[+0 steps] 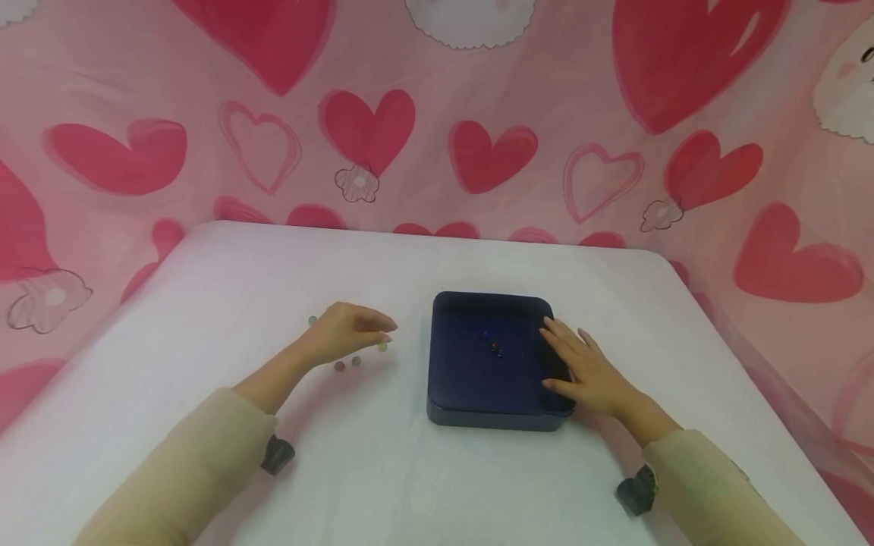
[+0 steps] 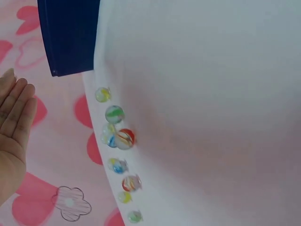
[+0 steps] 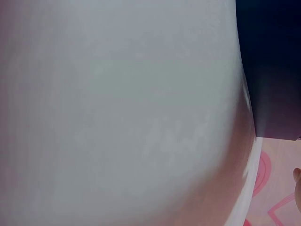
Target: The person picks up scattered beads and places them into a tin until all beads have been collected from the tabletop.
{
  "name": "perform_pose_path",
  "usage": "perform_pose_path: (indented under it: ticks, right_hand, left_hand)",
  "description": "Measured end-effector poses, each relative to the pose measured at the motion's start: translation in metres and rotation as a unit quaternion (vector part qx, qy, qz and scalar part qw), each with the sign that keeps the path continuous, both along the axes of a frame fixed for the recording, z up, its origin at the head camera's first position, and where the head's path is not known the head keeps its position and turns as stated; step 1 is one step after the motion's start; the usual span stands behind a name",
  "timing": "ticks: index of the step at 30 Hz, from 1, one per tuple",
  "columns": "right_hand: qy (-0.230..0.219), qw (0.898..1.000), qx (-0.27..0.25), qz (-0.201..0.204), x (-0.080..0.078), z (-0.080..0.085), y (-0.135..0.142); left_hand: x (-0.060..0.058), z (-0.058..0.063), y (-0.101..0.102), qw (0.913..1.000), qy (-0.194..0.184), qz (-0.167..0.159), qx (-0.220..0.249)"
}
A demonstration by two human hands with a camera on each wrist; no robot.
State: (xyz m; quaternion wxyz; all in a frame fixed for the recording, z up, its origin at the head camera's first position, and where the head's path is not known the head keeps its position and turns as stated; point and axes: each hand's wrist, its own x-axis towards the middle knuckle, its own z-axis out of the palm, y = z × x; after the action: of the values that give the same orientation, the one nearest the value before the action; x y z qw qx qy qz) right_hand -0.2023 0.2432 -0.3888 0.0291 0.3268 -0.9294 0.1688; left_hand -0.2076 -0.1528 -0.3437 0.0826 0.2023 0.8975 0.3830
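Note:
My left hand (image 1: 344, 334) hovers over the white table left of the tray, its fingers loosely extended and holding nothing visible. Several glass marbles lie about it: a reddish one (image 1: 339, 366), a green one (image 1: 356, 362) and a yellow one (image 1: 382, 347) near the thumb. The left wrist view shows them in a loose row, among them a green-swirled marble (image 2: 114, 114) and a red-and-white marble (image 2: 125, 139). A dark blue square tray (image 1: 501, 421) holds a few dark marbles (image 1: 493, 346). My right hand (image 1: 590, 375) rests over the tray's right rim, fingers spread.
The white table (image 1: 382, 478) ends at a back edge against a pink curtain (image 1: 423, 91) printed with hearts. Another green marble (image 1: 312, 321) lies behind the left wrist. Black wrist cameras hang beneath both sleeves.

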Motion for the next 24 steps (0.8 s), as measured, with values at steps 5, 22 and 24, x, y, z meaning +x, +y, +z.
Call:
perform_pose_path:
  ticks: [5, 22, 24]
  right_hand:
    - [-0.006, 1.0, -0.001, -0.004, 0.0, 0.0, 0.0]
    - [-0.012, 1.0, -0.005, -0.007, 0.001, 0.0, -0.001]
    - [-0.013, 1.0, -0.005, -0.007, 0.001, 0.001, -0.001]
  left_hand:
    - [0.003, -0.004, -0.012, 1.0, -0.002, 0.004, -0.008]
    - [0.009, -0.026, -0.044, 0.9987, -0.014, 0.019, -0.046]
    - [0.01, -0.028, -0.047, 0.9982, -0.017, 0.023, -0.053]
